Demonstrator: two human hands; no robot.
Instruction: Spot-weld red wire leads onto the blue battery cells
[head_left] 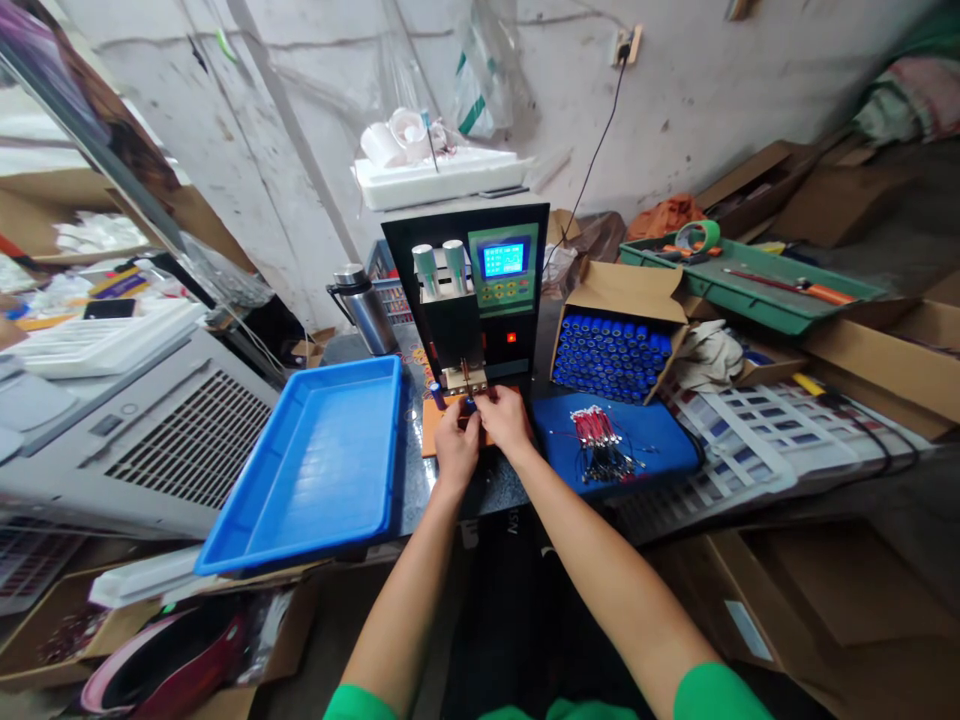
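A black spot welder (pixel 409 250) with a lit blue display stands before me, and both hands meet under its welding head (pixel 463 378). The fingers of my left hand (pixel 456 445) close around a blue battery cell (pixel 469 405), mostly hidden by the fingertips. From the other side, my right hand (pixel 506 420) is pinched close against the same spot; what its fingertips hold is too small to make out. Another blue cell (pixel 436 396) stands upright on the orange base (pixel 430 430), just left of the hands. Red and black wire leads (pixel 600 445) lie bundled to the right.
A blue tray (pixel 322 460) sits on the left of the table. Right of the welder is a carton (pixel 622 290) packed with blue cells. The leads rest on a blue pad (pixel 667 440). A steel flask (pixel 367 310) stands behind the tray; a green tray (pixel 780 305) holds tools.
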